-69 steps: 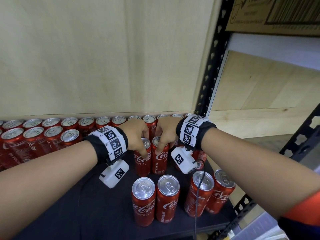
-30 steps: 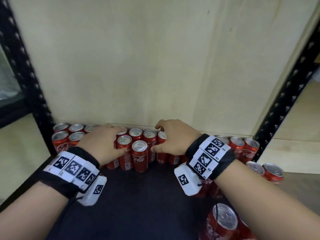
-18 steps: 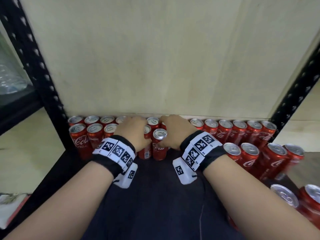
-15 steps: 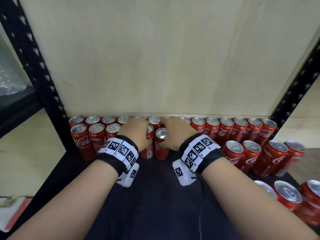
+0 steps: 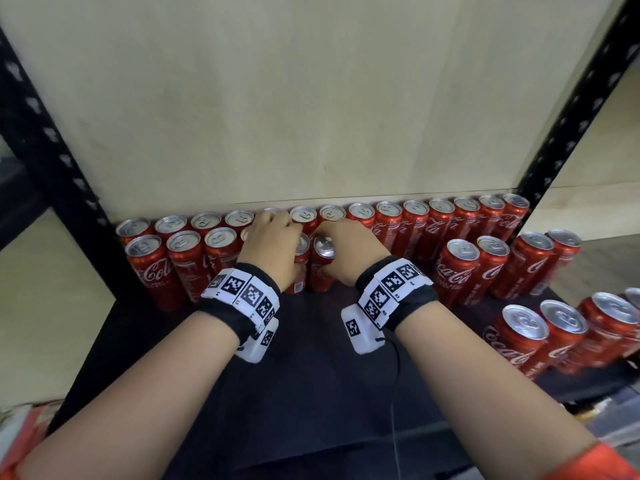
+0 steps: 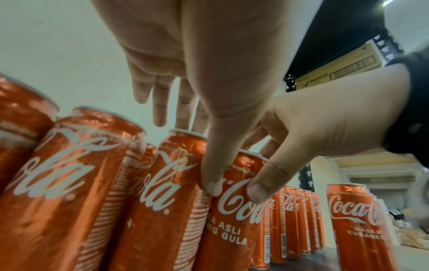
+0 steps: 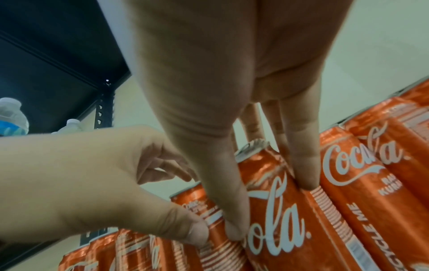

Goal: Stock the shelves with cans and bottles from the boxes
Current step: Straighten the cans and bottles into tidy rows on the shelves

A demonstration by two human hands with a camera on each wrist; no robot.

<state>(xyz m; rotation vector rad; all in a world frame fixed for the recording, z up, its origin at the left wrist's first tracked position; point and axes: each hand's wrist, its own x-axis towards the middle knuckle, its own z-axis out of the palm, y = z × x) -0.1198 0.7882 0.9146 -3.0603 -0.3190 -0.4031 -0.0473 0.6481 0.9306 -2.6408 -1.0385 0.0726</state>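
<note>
The two cans I'm setting down stand upright, touching, in the second row on the dark shelf (image 5: 311,368), just in front of the back row (image 5: 415,220) along the wall. My left hand (image 5: 273,244) has its grip clamped on the left can (image 5: 300,268), thumb in front and fingers over the rim. My right hand (image 5: 349,249) likewise clamps the right can (image 5: 321,268). More red cans (image 5: 540,337) stand near the shelf's right front.

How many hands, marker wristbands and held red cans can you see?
Hands: 2, left hand and right hand
Marker wristbands: 2
Held Coca-Cola cans: 2
Total: 6
</note>
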